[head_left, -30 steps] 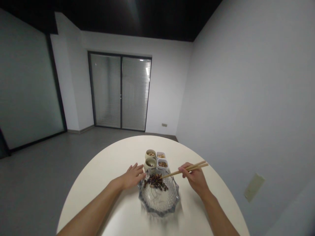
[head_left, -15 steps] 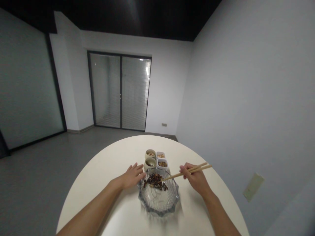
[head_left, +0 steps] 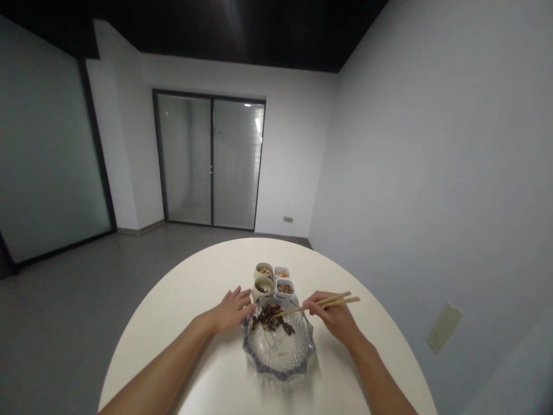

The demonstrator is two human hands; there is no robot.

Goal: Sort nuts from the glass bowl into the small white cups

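A pair of wooden chopsticks (head_left: 334, 300) is gripped in my right hand (head_left: 332, 317), to the right of a clear cut-glass bowl (head_left: 283, 376) with a scalloped rim. The chopstick tips reach into a heap of dark reddish-brown, elongated pieces (head_left: 271, 317) at the far side of the bowl; their kind is too small to name. Whether a piece is pinched between the tips, I cannot tell. Fingers spread, my left hand (head_left: 233, 311) lies at the bowl's left rim, its thumb against or very near the glass.
Behind the bowl stand two round greenish cups (head_left: 263, 291) and two white square dishes (head_left: 285, 294), holding small food-like pieces. All rest on a round white table (head_left: 207, 271). A wall (head_left: 415, 173) runs along the right; glass doors (head_left: 211, 161) are at the back.
My right hand has moved left with the chopsticks, and their tips now sit deeper in the dark heap. My left hand has stayed in place.
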